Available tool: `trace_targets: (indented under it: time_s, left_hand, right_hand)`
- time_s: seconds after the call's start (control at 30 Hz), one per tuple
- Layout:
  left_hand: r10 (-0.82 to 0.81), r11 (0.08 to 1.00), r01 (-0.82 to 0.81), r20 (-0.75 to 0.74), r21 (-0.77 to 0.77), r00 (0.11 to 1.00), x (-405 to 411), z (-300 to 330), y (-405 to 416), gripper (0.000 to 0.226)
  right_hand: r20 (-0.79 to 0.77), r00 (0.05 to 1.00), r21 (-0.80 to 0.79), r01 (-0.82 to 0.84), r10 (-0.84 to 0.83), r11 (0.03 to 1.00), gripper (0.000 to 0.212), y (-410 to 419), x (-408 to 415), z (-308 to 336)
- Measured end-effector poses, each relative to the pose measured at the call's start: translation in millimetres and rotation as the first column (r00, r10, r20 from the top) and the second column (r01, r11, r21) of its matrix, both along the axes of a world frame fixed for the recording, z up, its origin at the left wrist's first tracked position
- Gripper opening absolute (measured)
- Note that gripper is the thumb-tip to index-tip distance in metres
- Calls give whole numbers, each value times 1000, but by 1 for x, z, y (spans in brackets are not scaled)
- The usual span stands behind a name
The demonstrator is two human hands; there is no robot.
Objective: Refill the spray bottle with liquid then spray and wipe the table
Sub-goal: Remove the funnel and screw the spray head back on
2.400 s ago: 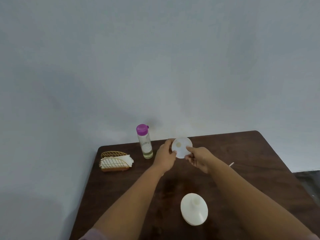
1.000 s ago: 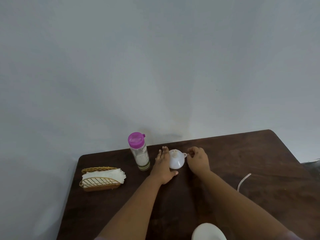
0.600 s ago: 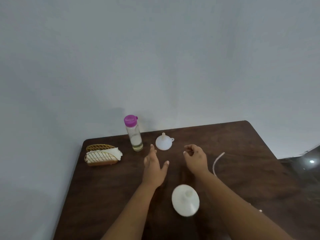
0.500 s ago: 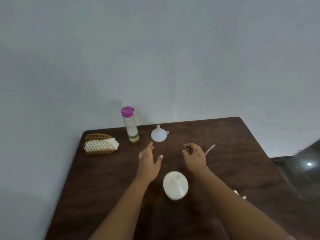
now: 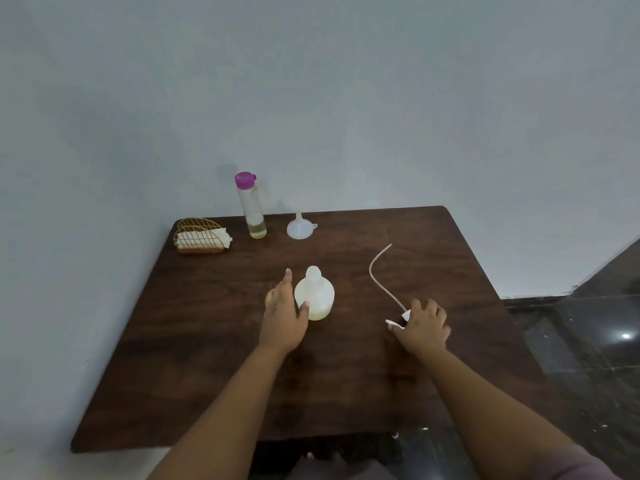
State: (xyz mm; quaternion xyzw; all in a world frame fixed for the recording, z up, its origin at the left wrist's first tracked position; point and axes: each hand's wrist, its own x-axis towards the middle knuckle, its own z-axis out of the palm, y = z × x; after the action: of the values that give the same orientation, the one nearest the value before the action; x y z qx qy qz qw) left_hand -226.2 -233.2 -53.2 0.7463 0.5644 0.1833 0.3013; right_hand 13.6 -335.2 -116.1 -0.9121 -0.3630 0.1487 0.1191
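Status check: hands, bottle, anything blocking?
Left hand open against spray bottle. Right hand on sprayer head, tube trailing. Bottle uncapped, upright. Funnel aside; nothing blocking.

White spray bottle (image 5: 314,298), magenta-capped clear bottle (image 5: 252,206), golden basket (image 5: 200,236), dark wood-grain table (image 5: 214,341).

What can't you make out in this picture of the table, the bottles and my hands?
Head view only:
- Spray head: mostly hidden under the right hand; only its tube shows clearly.
- White bottle: its near left side is covered by the left hand; fill level unclear.
- Napkin holder: too small to count napkins.
- Table: legs hidden beneath the top.
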Motion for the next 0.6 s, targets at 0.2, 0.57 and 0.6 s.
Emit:
trace_targets:
  time_s: [0.2, 0.57, 0.6]
  left_hand:
    - [-4, 999, 2, -39, -43, 999, 0, -2, -20, 90]
    - [55, 995, -57, -28, -79, 998, -18, -5, -17, 88]
    - [81, 992, -81, -8, -94, 997, -21, -5, -16, 87]
  right_hand:
    - [-86, 993, -38, -84, 80, 996, 60, -17, 6, -9]
    - [-139, 977, -116, -176, 160, 977, 66, -11, -11, -13]
    - [-146, 976, -126, -178, 159, 976, 64, -11, -11, -11]
